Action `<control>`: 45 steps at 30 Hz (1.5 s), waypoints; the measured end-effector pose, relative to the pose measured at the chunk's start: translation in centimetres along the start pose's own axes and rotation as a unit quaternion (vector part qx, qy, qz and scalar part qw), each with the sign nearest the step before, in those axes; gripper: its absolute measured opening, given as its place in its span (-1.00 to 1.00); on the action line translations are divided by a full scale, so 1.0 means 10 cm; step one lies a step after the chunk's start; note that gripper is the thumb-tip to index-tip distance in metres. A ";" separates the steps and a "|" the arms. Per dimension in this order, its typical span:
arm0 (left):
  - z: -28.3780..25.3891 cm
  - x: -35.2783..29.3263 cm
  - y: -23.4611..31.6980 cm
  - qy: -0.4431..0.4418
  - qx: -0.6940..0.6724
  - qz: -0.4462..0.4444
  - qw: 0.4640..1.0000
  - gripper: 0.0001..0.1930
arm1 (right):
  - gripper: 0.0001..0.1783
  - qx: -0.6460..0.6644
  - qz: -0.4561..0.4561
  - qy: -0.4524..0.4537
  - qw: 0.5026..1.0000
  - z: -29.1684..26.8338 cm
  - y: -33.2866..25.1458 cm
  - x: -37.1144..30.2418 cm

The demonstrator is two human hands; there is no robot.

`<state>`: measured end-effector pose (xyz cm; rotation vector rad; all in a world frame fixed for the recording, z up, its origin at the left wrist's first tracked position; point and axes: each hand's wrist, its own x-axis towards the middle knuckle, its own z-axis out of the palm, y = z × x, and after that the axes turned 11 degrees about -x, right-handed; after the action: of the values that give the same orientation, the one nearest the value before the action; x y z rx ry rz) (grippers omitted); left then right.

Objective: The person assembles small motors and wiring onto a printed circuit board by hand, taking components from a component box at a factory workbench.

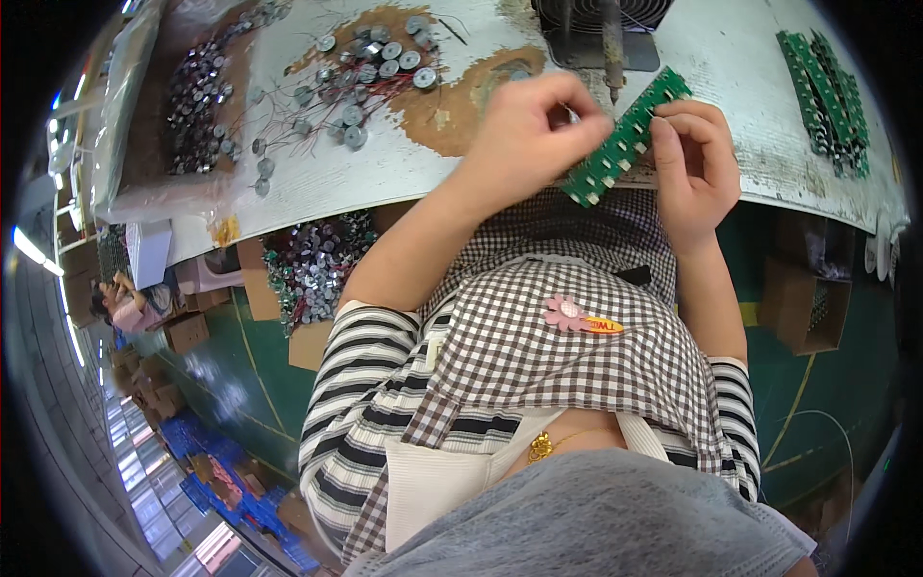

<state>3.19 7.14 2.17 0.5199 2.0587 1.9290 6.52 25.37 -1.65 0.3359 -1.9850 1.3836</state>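
Over the worktop's near edge, left hand (524, 135) and right hand (694, 154) both pinched the green circuit-board strip (625, 139), its long axis running diagonally between them.

Worn white workbench (317, 183); green floor (231, 385)

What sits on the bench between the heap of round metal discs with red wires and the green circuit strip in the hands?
In the head view, the left hand lies between the discs and the green strip, over a brown worn patch of the bench.

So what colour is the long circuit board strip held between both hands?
Green, with pale spots along it. The circuit board strip shows best in the head view, between left hand and right hand.
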 end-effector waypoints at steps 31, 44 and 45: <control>-0.54 -0.20 -0.23 0.167 0.014 0.032 0.985 -0.81 | -0.92 0.043 0.059 -0.058 0.996 0.01 0.09 -0.04; -0.44 -0.16 -0.41 0.124 0.435 0.292 0.842 -0.80 | -0.89 -0.009 0.004 -0.050 0.999 0.03 0.11 -0.02; -0.43 -0.17 -0.41 0.111 0.454 0.299 0.832 -0.81 | -0.89 -0.010 0.003 -0.051 0.999 0.03 0.11 -0.02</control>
<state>2.55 2.31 -1.67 1.3139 3.2124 1.0947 5.93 25.51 -2.69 0.3980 -2.0824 1.3748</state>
